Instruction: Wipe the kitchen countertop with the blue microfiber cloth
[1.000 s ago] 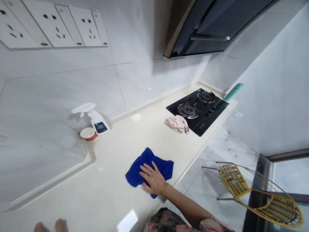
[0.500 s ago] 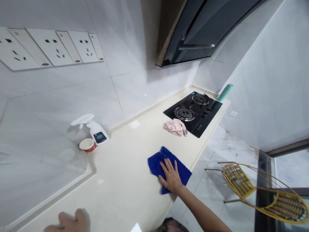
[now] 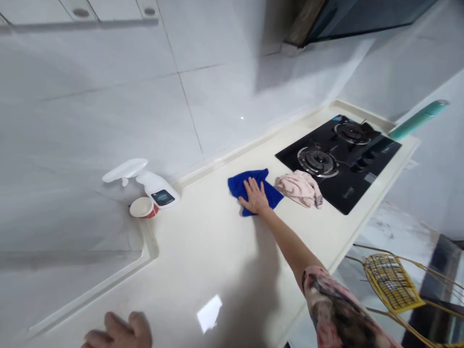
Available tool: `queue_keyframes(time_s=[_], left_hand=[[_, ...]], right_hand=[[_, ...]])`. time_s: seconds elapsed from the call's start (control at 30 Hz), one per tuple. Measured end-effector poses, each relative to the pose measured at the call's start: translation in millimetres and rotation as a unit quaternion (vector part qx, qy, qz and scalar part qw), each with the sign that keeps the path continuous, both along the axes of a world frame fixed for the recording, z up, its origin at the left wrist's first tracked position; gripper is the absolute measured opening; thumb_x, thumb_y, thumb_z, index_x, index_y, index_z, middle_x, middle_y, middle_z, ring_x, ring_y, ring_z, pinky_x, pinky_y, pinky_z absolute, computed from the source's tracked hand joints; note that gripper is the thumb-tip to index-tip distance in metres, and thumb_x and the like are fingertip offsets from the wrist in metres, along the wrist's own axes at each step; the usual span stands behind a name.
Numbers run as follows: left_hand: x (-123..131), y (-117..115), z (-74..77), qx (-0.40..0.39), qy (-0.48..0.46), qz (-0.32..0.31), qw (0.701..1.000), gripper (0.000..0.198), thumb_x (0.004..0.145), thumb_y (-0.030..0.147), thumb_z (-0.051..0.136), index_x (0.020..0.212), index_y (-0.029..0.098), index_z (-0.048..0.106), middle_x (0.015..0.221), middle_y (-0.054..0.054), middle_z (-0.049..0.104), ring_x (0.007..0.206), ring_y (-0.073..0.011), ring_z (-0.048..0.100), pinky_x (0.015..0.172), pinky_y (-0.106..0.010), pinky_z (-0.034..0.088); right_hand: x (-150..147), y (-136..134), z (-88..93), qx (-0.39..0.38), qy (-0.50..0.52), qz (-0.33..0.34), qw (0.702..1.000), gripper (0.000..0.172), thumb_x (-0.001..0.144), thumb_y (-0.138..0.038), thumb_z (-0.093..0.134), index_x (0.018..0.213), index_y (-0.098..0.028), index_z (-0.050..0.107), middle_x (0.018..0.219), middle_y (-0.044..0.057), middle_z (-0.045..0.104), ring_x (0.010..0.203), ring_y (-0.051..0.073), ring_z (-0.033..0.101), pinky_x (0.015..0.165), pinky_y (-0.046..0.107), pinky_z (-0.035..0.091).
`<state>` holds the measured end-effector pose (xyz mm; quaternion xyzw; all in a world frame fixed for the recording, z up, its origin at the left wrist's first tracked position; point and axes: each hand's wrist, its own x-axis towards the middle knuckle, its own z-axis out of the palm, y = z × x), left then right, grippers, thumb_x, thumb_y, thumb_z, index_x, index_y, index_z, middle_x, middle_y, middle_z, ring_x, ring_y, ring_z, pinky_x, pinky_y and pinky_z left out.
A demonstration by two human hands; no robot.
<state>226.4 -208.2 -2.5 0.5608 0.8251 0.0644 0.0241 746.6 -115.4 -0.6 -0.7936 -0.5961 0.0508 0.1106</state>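
My right hand (image 3: pixel 254 197) lies flat with fingers spread on a blue cloth (image 3: pixel 237 186), pressing it against the cream countertop (image 3: pixel 188 241) near the wall. Just right of that cloth is a crumpled pink cloth (image 3: pixel 299 187), beside the black gas stove. At the bottom left, my left hand (image 3: pixel 119 333) rests on the counter with its fingers apart and nothing in it; part of it is cut off by the frame. A white spray bottle (image 3: pixel 159 189) leans against the wall, and a red and white paper cup (image 3: pixel 143 208) touches its base.
The black gas stove (image 3: pixel 339 164) sits at the counter's far right end, with a teal cylinder (image 3: pixel 416 121) behind it. A range hood (image 3: pixel 362 19) hangs above. Wall sockets (image 3: pixel 72 12) are at the upper left. A yellow woven chair (image 3: pixel 393 282) stands on the floor at right.
My right hand has slid the blue cloth away from the counter's front edge toward the wall. The left hand stays on the counter. The view has tilted down and come nearer.
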Motion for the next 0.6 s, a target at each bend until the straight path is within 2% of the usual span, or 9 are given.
queue_keyframes(time_s=[0.1,0.17,0.37,0.47,0.6], left_hand=[[7,-1,9.3,-0.006,0.000,-0.001,1.000,0.077,0.092,0.053,0.033,0.156,0.011,0.039,0.161,-0.029,0.031,0.151,-0.0479,0.026,0.113,-0.070,0.031],[10,-3,13.0,-0.004,0.001,0.000,1.000,0.077,0.094,0.052,0.031,0.158,0.012,0.037,0.163,-0.028,0.028,0.153,-0.0463,0.024,0.115,-0.069,0.030],[14,-5,12.8,-0.008,0.003,0.013,1.000,0.078,0.097,0.055,0.023,0.161,0.011,0.032,0.168,-0.026,0.020,0.158,-0.0417,0.013,0.123,-0.066,0.020],[17,-5,12.7,0.002,-0.006,0.014,1.000,0.080,0.098,0.058,0.020,0.161,0.009,0.031,0.169,-0.026,0.018,0.159,-0.0412,0.010,0.125,-0.066,0.018],[22,-6,15.4,0.020,-0.020,0.005,1.000,0.081,0.099,0.057,0.018,0.161,0.007,0.031,0.169,-0.027,0.016,0.160,-0.0427,0.007,0.125,-0.067,0.013]], right_hand=[[29,40,-5.4,-0.012,-0.021,-0.081,0.996,0.089,0.099,-0.056,0.040,0.164,-0.002,0.016,0.173,0.025,0.012,0.161,0.036,0.011,0.128,0.064,0.006],[44,64,-7.5,-0.023,-0.029,-0.118,0.992,0.089,0.099,-0.057,0.039,0.164,-0.001,0.015,0.172,0.026,0.010,0.161,0.038,0.010,0.126,0.067,0.008],[75,130,-3.2,-0.049,-0.029,-0.170,0.984,0.087,0.101,-0.055,0.041,0.162,0.003,0.020,0.169,0.032,0.014,0.159,0.043,0.011,0.122,0.071,0.011],[57,154,-0.8,-0.057,-0.035,-0.190,0.979,0.090,0.101,-0.053,0.039,0.158,0.013,0.019,0.166,0.039,0.014,0.156,0.048,0.011,0.119,0.075,0.012],[-11,162,-2.7,-0.063,-0.052,-0.129,0.988,0.088,0.098,-0.052,0.043,0.155,0.012,0.030,0.166,0.037,0.020,0.157,0.046,0.012,0.123,0.073,0.010]])
